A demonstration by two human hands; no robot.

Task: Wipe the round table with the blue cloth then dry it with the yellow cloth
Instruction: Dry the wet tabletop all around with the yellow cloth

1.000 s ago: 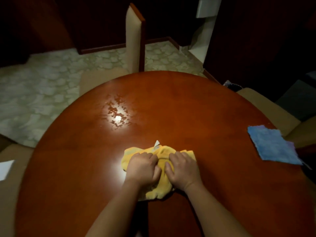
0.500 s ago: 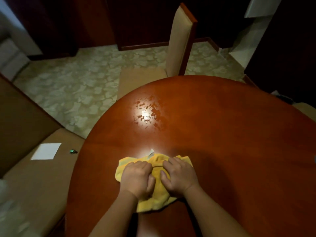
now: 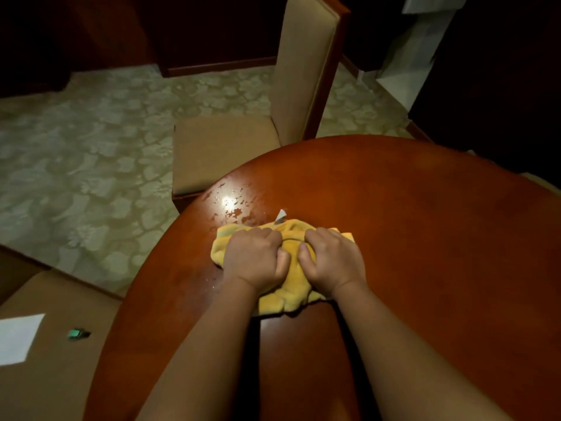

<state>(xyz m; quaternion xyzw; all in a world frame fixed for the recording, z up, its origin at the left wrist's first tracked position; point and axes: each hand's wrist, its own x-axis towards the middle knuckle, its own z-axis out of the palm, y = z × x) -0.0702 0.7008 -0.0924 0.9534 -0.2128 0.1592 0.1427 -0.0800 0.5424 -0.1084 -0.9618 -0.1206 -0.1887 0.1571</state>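
The yellow cloth [image 3: 291, 290] lies bunched on the round reddish-brown table [image 3: 425, 238], near its left edge. My left hand [image 3: 253, 258] and my right hand [image 3: 332, 258] sit side by side on top of the cloth, fingers curled into it, gripping it against the wood. A small white tag [image 3: 280, 215] sticks out at the cloth's far edge. Just beyond the cloth, wet streaks [image 3: 233, 205] glint on the table. The blue cloth is out of view.
A beige chair [image 3: 230, 147] with a tall back stands at the table's far left edge. Another beige seat [image 3: 51, 344] at lower left holds a white paper [image 3: 18, 337] and a small green object [image 3: 77, 333]. Patterned carpet covers the floor.
Both hands have slid the yellow cloth leftward and farther out, up to the wet streaks. The view has swung left, so the blue cloth has dropped out of sight.
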